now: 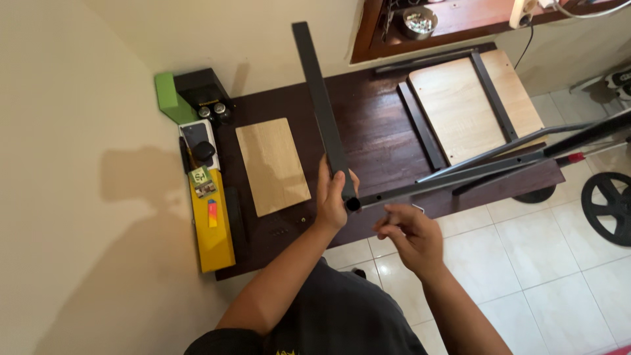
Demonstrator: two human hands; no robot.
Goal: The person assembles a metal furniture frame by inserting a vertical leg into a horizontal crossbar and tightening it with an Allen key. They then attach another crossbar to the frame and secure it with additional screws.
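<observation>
Left hand (pixel 332 197) is wrapped around the near end of a dark metal bar (pixel 320 98), fingers closed on it just above its lower tip. Long axis of the bar runs away from the person: near end at the hand, far end pointing up and slightly left toward the wall, above the dark wooden worktop (pixel 374 131). At the bar's near end a second dark rail (pixel 460 176) meets it and runs off to the right, rising slightly, so the two form a corner at the left hand. Right hand (pixel 411 236) hovers just below and right of that corner, fingers curled narrow with tips pinched together; whether it holds anything small cannot be told. On the worktop: a light wooden panel (pixel 273 165) left of the bar, a larger wooden panel with dark rails (pixel 470 105) to the right, a yellow box (pixel 211 230) along the left edge.
</observation>
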